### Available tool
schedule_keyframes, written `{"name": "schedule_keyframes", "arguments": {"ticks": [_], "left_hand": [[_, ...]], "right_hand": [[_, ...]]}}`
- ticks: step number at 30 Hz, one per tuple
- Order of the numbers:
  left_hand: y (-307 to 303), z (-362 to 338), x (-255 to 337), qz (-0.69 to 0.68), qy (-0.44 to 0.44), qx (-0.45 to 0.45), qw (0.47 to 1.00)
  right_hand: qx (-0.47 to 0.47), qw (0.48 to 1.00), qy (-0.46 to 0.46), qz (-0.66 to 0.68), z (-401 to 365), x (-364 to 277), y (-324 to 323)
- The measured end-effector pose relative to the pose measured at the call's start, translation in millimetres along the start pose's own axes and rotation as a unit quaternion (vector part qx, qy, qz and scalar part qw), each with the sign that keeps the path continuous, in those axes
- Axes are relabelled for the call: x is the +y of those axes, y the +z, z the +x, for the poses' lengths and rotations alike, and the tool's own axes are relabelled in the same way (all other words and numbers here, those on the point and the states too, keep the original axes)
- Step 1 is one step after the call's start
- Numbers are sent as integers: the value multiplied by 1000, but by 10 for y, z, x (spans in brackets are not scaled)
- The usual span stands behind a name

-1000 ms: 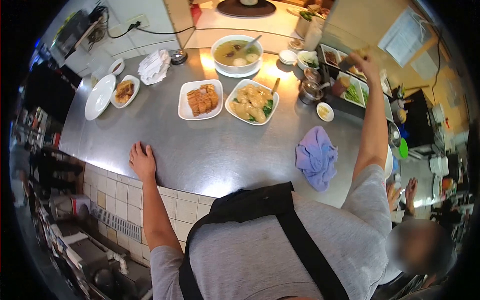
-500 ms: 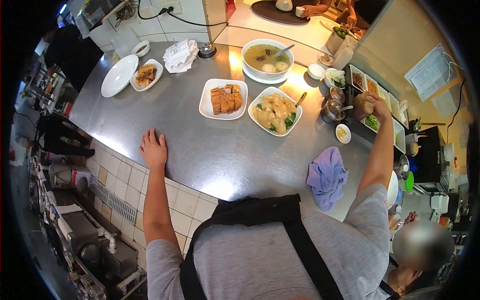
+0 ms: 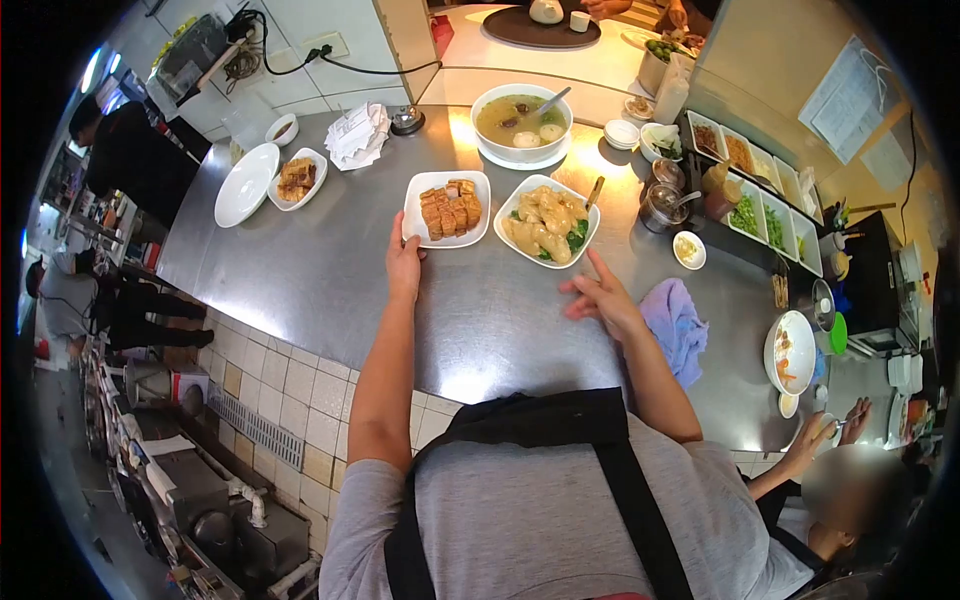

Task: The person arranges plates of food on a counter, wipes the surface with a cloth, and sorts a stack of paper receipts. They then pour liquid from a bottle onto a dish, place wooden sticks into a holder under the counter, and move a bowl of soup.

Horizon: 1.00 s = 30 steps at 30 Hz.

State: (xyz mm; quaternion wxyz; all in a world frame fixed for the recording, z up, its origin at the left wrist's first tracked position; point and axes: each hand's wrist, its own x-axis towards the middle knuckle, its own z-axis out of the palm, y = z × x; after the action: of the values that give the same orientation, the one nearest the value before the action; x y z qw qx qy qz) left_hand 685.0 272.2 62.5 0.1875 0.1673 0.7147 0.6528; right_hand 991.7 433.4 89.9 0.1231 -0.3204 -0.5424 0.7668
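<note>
My left hand (image 3: 404, 265) grips the near left corner of a white square dish (image 3: 412, 190) of sliced, crisp-browned meat (image 3: 450, 212), its thumb at the front edge. Beside it, my right hand (image 3: 608, 303) is open, fingers spread and a little blurred, just below a second white square dish (image 3: 510, 240). That dish holds pale, sauce-covered pieces (image 3: 548, 222) over greens, with a utensil handle (image 3: 596, 190) sticking out. Behind both stands a white bowl of soup (image 3: 521, 117) with a spoon, on a white plate (image 3: 520, 162).
At the left are an oval plate (image 3: 247, 187), a small dish of browned food (image 3: 298, 180), paper slips (image 3: 357, 135) and a call bell (image 3: 406, 120). Rightward lie a purple cloth (image 3: 675, 330), condiment jars (image 3: 664, 208) and garnish trays (image 3: 775, 222). A co-worker's hands (image 3: 825, 428) are at lower right.
My left hand has moved from the table's front edge to the meat dish. My right hand has left the squat brown container by the trays and come back near the sauced dish.
</note>
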Motion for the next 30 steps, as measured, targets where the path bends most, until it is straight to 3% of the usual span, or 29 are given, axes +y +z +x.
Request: {"name": "schedule_keyframes", "arguments": {"ticks": [3,6,13,16,19,22,25,28,30], "left_hand": [[-16,40,-14,-33,-11,-10,999],[-73,69,-87,-51,-11,-19,998],[-69,-87,-183,-62,1,-61,996],[-14,-184,-195,-62,6,-90,994],[-54,-330,-146,-32,21,-133,990],[-72,-378,-124,-9,45,-153,987],[-45,-380,-87,-29,49,-120,991],[-10,-350,-174,-12,66,-67,996],[22,-334,-220,65,92,-49,992]], "right_hand": [[51,994,-31,97,292,92,210],[56,995,-18,85,391,33,166],[107,992,3,-66,456,-108,-221],[76,989,10,-129,328,-151,-400],[145,921,-81,-353,-1,-247,-452],[178,846,-123,-487,-562,-490,-397],[252,655,-207,-681,-866,-139,-645],[296,638,-140,-697,-1031,307,-618],[308,658,-203,-656,-988,405,-680]]}}
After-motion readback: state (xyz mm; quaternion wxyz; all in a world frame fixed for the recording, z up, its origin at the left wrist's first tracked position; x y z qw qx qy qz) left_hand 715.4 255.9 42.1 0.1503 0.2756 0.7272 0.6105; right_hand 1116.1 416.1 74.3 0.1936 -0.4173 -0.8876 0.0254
